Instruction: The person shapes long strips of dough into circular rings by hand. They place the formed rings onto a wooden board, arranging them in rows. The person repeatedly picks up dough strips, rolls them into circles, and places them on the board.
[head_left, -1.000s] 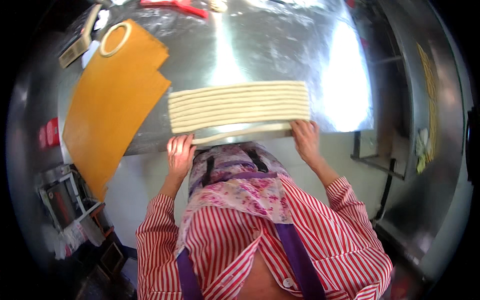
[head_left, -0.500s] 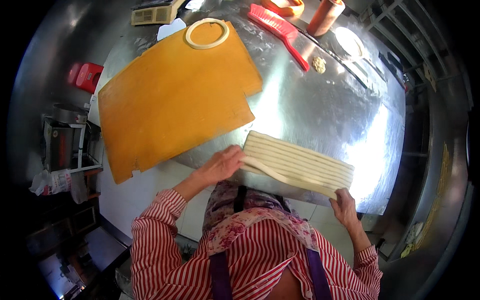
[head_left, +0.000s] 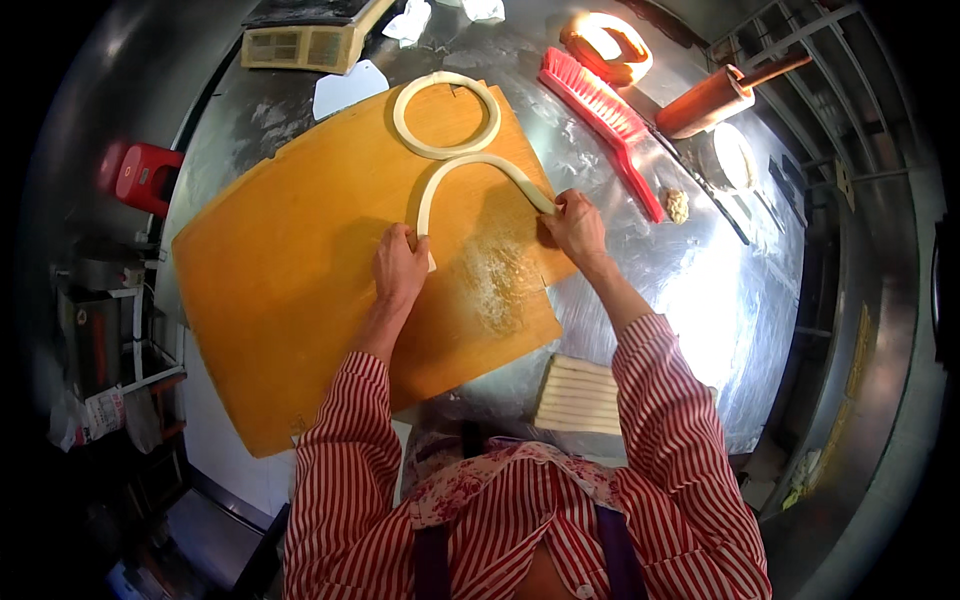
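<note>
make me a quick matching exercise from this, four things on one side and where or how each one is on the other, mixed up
1. curved dough strip
2. dough ring
3. brush
4. row of dough strips

A. red, bristled
B. side by side near the table's near edge
C. held by left hand and right hand
D. unheld, on the orange board

Pairs: 1-C, 2-D, 3-A, 4-B

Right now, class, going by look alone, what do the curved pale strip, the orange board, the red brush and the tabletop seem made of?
Curved pale strip: probably dough; matte, smooth, softly bent.
Orange board: wood or plastic, unclear; matte, evenly coloured, whitish smears.
Red brush: likely plastic, judging by its uniform bright red; smooth-looking.
Tabletop: metal, perhaps stainless steel; silvery, with bright glare.
</note>
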